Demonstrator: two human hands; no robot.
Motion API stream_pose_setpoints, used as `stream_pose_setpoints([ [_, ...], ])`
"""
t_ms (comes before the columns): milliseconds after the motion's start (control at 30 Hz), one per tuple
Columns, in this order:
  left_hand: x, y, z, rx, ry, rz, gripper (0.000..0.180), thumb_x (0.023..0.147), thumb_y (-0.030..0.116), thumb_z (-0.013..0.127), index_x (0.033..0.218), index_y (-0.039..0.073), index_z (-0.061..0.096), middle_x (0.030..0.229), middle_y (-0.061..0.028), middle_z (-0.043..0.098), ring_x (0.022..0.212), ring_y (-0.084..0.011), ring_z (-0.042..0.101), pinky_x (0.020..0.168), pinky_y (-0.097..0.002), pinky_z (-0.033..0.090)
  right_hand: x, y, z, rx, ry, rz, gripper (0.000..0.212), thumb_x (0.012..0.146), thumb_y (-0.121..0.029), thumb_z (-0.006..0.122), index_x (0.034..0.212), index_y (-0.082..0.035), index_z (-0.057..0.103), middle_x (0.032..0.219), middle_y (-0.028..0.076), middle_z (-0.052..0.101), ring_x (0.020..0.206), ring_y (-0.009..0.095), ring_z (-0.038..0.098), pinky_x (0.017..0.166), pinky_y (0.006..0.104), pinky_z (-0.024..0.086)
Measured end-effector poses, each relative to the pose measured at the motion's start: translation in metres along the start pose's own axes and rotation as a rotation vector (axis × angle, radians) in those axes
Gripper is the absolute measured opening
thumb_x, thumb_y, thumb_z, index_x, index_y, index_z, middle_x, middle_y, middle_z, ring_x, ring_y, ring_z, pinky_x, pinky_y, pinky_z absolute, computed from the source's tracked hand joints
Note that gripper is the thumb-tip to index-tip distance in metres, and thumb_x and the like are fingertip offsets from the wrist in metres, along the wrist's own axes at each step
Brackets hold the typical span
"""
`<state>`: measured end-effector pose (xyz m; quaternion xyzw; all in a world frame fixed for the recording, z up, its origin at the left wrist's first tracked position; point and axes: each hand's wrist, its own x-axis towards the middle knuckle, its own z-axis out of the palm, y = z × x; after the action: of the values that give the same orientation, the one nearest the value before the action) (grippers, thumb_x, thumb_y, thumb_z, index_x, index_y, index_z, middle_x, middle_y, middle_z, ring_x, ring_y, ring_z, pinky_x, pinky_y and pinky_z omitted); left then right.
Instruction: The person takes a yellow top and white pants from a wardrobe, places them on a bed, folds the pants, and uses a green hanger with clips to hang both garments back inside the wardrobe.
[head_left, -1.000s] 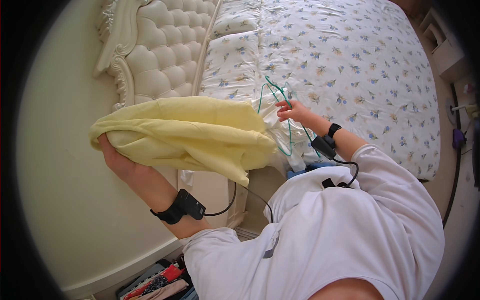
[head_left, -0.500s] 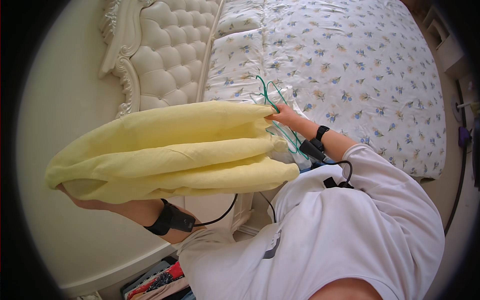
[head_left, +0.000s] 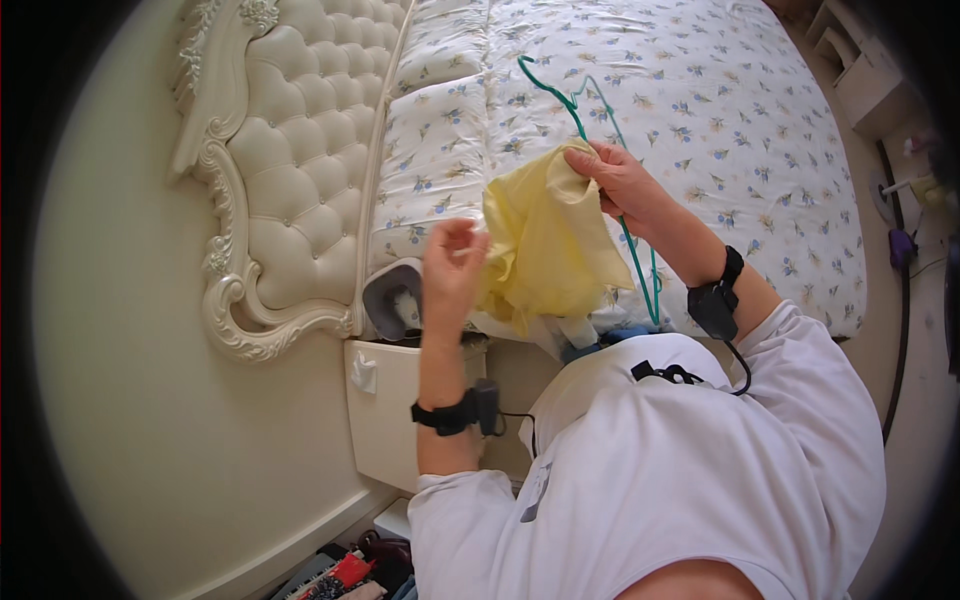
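Observation:
My right hand (head_left: pixel 630 180) is closed on the upper edge of a yellow garment (head_left: pixel 550 235), its thumb pressed on the cloth. The same grip takes in green clothes hangers (head_left: pixel 570 100), whose two hooks stick up above the hand and whose wires run down behind it. Loosely bunched, the garment hangs in front of the bed; what kind of garment it is cannot be told. My left hand (head_left: pixel 455 265) is raised just left of the cloth, fingers loosely curled and apart, a little blurred, with nothing visible in them.
Beyond my hands lies a bed (head_left: pixel 700 130) with flowered bedding and a tufted cream headboard (head_left: pixel 300 150). A grey-rimmed object (head_left: pixel 385 295) rests on the white bedside cabinet (head_left: pixel 385 400). Folded clothes (head_left: pixel 345 575) are low at the left. Black straps and cables are on both forearms.
My left hand has let go of the garment's far left end and come up and right. The yellow cloth, stretched out before, now hangs bunched. My right hand and the hangers have risen.

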<state>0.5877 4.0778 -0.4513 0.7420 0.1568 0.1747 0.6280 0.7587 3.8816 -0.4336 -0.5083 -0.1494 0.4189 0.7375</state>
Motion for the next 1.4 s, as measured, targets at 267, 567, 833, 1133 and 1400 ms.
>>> stream_pose_setpoints([
  [267, 0.017, -0.027, 0.127, -0.126, 0.064, 0.029, 0.028, 0.089, 0.011, 0.057, 0.114, 0.000, 0.056, 0.100, -0.0073, 0.063, 0.085, -0.0117, 0.060, 0.072, -0.0237, 0.048, -0.007, -0.010, -0.011, -0.038, -0.015, -0.109, 0.024, 0.091, -0.031, 0.060, 0.099, -0.008, 0.057, 0.074, -0.007, 0.055, 0.050, -0.003, 0.040, 0.039, 0.0151, 0.027],
  [567, 0.073, 0.023, 0.090, -0.402, 0.133, -0.397, 0.038, 0.094, 0.032, 0.048, 0.104, -0.003, 0.059, 0.095, -0.0117, 0.064, 0.081, -0.0197, 0.064, 0.069, -0.0316, 0.055, -0.045, -0.020, -0.109, -0.344, 0.211, -0.264, 0.032, 0.099, -0.026, 0.039, 0.090, -0.001, 0.058, 0.060, 0.005, 0.058, 0.040, 0.010, 0.048, 0.040, 0.0210, 0.039],
  [833, 0.126, 0.021, 0.080, -0.372, 0.186, -0.420, 0.039, 0.096, 0.034, 0.042, 0.108, -0.001, 0.056, 0.098, -0.0125, 0.063, 0.082, -0.0234, 0.065, 0.072, -0.0357, 0.056, -0.152, -0.060, -0.118, -0.475, -0.042, -0.192, 0.036, 0.099, -0.028, 0.038, 0.079, -0.004, 0.056, 0.045, -0.003, 0.044, 0.036, 0.003, 0.038, 0.037, 0.0195, 0.029],
  [1133, 0.138, 0.062, 0.102, -0.396, 0.094, -0.286, 0.039, 0.098, 0.032, 0.037, 0.108, -0.001, 0.055, 0.098, -0.0131, 0.063, 0.081, -0.0236, 0.065, 0.070, -0.0368, 0.056, -0.169, -0.036, -0.101, -0.505, -0.202, -0.099, 0.036, 0.100, -0.026, 0.036, 0.078, -0.005, 0.055, 0.045, -0.002, 0.041, 0.037, 0.006, 0.040, 0.039, 0.0220, 0.032],
  [1400, 0.074, 0.139, 0.142, -0.455, 0.003, -0.234, 0.041, 0.097, 0.035, 0.041, 0.106, -0.003, 0.056, 0.094, -0.0130, 0.063, 0.077, -0.0211, 0.065, 0.066, -0.0333, 0.055, -0.088, 0.032, -0.093, -0.846, -0.086, -0.041, 0.030, 0.098, -0.022, 0.040, 0.086, -0.002, 0.058, 0.055, 0.003, 0.049, 0.050, 0.009, 0.049, 0.048, 0.0243, 0.039],
])
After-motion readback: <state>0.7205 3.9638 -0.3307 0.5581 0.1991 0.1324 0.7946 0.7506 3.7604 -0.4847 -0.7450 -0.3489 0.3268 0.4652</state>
